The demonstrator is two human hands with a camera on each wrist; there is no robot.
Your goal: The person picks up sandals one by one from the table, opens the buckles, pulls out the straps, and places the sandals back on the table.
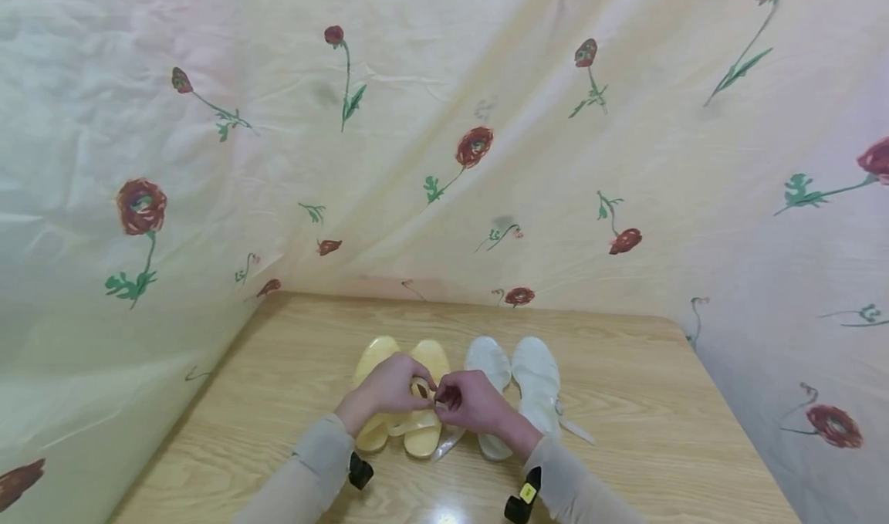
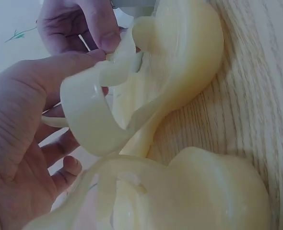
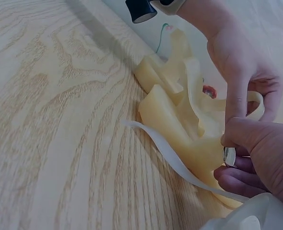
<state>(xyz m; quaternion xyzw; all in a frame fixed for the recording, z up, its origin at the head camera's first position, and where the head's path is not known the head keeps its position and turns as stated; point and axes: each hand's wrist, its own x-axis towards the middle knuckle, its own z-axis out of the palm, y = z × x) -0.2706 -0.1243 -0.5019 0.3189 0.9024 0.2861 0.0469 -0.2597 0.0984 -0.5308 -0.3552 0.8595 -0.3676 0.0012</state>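
A pair of yellow jelly-like sandals lies side by side on the table. Over the right-hand yellow sandal [image 1: 420,443], the left hand [image 1: 390,385] pinches its looped ankle strap [image 2: 86,112]. Fingertips of the right hand [image 1: 472,402] meet the left hand's there and pinch the strap near a small metal buckle [image 3: 229,157]. In the right wrist view, the fingers partly cover the buckle, so how the strap sits in it cannot be told. The other yellow sandal [image 1: 380,349] stands to the left, under and beside the left wrist.
To the right stands a pair of whitish sandals, the nearer one [image 1: 486,354] partly behind the right hand, the other [image 1: 536,373] beside it. A loose pale strap [image 3: 168,151] trails over the wooden table [image 1: 625,400]. Flower-printed cloth [image 1: 389,184] encloses the back and sides.
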